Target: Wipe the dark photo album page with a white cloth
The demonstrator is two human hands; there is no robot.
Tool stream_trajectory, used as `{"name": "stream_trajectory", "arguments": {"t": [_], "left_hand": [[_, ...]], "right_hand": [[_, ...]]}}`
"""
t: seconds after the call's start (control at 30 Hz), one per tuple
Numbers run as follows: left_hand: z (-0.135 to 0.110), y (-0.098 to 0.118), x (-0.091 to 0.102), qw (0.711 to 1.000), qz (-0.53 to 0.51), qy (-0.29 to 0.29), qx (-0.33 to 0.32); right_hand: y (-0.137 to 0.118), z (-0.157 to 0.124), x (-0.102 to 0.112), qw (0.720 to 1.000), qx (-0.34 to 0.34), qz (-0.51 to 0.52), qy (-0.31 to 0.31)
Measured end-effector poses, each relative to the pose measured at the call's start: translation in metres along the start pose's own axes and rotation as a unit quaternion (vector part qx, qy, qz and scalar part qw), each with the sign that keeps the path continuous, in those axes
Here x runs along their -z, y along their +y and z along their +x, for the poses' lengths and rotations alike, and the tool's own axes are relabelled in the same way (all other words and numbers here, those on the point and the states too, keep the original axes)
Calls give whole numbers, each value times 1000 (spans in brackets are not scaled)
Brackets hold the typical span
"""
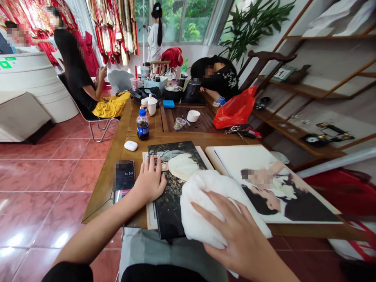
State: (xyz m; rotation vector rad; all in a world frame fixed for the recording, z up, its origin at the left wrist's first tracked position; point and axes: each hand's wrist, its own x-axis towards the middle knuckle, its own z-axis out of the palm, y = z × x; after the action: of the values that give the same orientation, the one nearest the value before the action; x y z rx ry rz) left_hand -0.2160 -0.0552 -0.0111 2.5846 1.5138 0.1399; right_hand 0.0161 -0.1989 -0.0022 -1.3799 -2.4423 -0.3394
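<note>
A dark photo panel [173,196] with a pale dress printed on it lies on the wooden table, on top of another light-edged board [151,215]. Flat on its left edge rests my left hand [151,180], fingers apart, holding nothing. Over the panel's right part, my right hand [229,223] grips a bunched white cloth [202,196], which hides that part of the print. To the right lies a large photo board [249,160] showing two people, partly covered by the cloth.
On the table [114,145] stand a phone [125,176], a white earbud case [131,145], a blue-capped bottle [143,127], a white bowl [193,116] and a red plastic bag [235,109]. People sit at its far side and left. Wooden shelves [311,90] rise at right.
</note>
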Motion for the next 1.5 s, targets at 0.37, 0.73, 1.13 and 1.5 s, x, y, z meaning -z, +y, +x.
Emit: {"name": "stream_trajectory", "arguments": {"t": [0.37,0.73,1.13,1.5], "left_hand": [[1,-2,-5,1000,2,14,-4],[1,-3,-7,1000,-1,20,-2],[1,-5,-13,999,-5,46,-9],[1,-5,-11,999,-10,46,-16]], "right_hand": [[54,73,-26,989,-81,35,-118],[95,141,-53,983,-117,39,-133],[91,164,-64,986,-117,35,-116],[82,170,-62,987,-106,37,-117]]}}
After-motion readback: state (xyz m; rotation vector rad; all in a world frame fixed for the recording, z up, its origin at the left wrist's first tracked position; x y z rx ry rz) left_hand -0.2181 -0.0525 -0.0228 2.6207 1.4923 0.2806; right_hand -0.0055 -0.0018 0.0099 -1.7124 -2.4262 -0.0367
